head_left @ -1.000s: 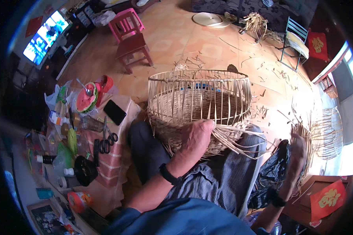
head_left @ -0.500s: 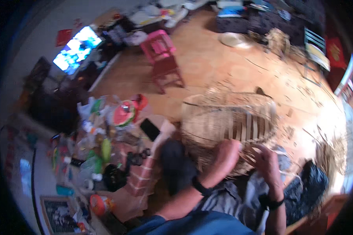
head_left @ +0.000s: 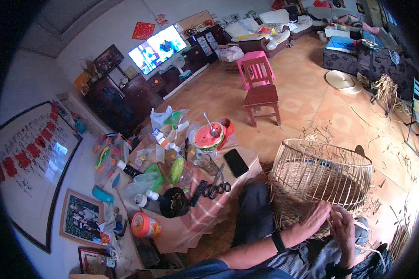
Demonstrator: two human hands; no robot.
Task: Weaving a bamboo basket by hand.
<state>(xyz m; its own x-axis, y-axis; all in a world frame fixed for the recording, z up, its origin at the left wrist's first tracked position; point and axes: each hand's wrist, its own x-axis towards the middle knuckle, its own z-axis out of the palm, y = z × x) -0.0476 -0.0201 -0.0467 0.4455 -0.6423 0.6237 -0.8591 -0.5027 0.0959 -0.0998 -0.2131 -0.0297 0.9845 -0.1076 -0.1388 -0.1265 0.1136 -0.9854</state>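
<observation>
A tan wicker basket (head_left: 319, 174) stands in front of me on the right, with open upright ribs along its far side and dense weave lower down. At its near side my left hand (head_left: 314, 216) is closed, its fingertips meeting my right hand; what it pinches is hidden. My right hand (head_left: 343, 229) curls close beside it, fingers closed on what looks like a thin tan straw strand. Both hands are in front of the weave, over my lap. Pale strips (head_left: 368, 251) trail beside my right wrist.
Left of my knee, a cluttered table (head_left: 221, 204) carries scissors (head_left: 214, 186), a phone (head_left: 236, 162), a cut watermelon (head_left: 208, 137) and bottles. A wooden chair (head_left: 260, 95) stands beyond. Straw scraps litter the floor; a black plastic bag (head_left: 375, 265) lies at my right.
My view has swung left, so the scene sits further right and looks sharper. My hands, apart before, have come together at the basket's near side.
</observation>
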